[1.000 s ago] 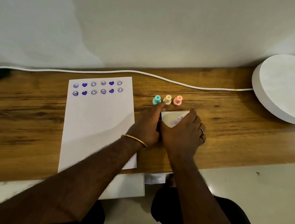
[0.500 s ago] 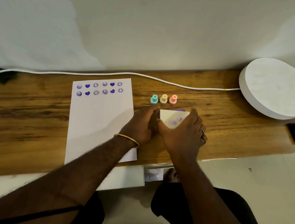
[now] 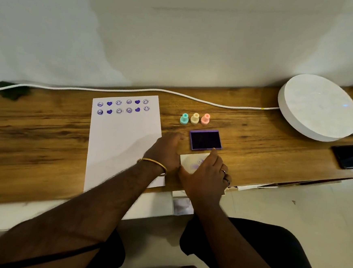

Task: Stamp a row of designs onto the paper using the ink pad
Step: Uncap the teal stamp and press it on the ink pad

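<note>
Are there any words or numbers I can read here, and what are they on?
No words or numbers can be read.
Paper: two rows of purple stamped smiley faces and hearts, pictures only.
Ink pad lid: a faint purple smiley mark, no letters.
Stamps, ink pad, round white device, phone: no readable text.

I see a wooden desk [image 3: 44, 136] running along a white wall [image 3: 179, 39]. A white cable [image 3: 195, 98] trails along the back edge of the desk and meets a round white disc [image 3: 319, 107] standing at the right end. Just beside the disc, nearer me, a dark phone [image 3: 351, 155] lies flat on the wood. At the far left, against the wall, I make out a small dark green lump [image 3: 13, 92]; I cannot tell what it is.
</note>
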A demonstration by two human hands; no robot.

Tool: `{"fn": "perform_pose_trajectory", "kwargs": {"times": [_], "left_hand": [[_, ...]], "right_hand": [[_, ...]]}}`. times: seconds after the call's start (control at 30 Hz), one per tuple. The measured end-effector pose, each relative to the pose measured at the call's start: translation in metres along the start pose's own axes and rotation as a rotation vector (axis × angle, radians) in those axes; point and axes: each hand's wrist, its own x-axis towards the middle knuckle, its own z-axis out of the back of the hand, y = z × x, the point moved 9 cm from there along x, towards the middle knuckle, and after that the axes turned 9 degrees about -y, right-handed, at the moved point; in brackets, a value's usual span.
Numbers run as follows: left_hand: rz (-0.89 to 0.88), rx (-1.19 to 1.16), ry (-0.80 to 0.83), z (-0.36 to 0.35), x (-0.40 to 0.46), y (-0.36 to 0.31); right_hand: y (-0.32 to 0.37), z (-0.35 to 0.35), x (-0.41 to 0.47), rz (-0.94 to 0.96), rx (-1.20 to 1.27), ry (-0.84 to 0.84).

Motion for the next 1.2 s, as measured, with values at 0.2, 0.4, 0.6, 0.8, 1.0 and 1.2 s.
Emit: {"fn": "perform_pose_trajectory", "kwargs": {"times": [0.2,0.4,0.6,0.8,1.0,1.2], "left_hand": [[0.014,-0.044,-0.032,0.0,0.012,0.006],[0.118,-0.126,-0.245,0.019,0.04,0.011],[0.102,-0.014,-0.261,0.024,0.081,0.009],[0.002,0.065,-0.251,0.018,0.092,0.013],[-0.025,0.05,-0.264,0.025,0.082,0.013],[-0.129,-0.088,-0.252,0.053,0.038,-0.011]], "right_hand": [[0.001,-0.007,0.006,0.003,-0.006,0.0],[0.002,-0.004,0.01,-0.035,0.027,-0.013],[0.017,0.012,0.026,-0.007,0.085,-0.091],[0.024,0.019,0.034,0.032,0.119,-0.094],[0.037,0.025,0.036,0.075,0.173,-0.082],[0.052,0.04,0.047,0.108,0.51,-0.097]]}}
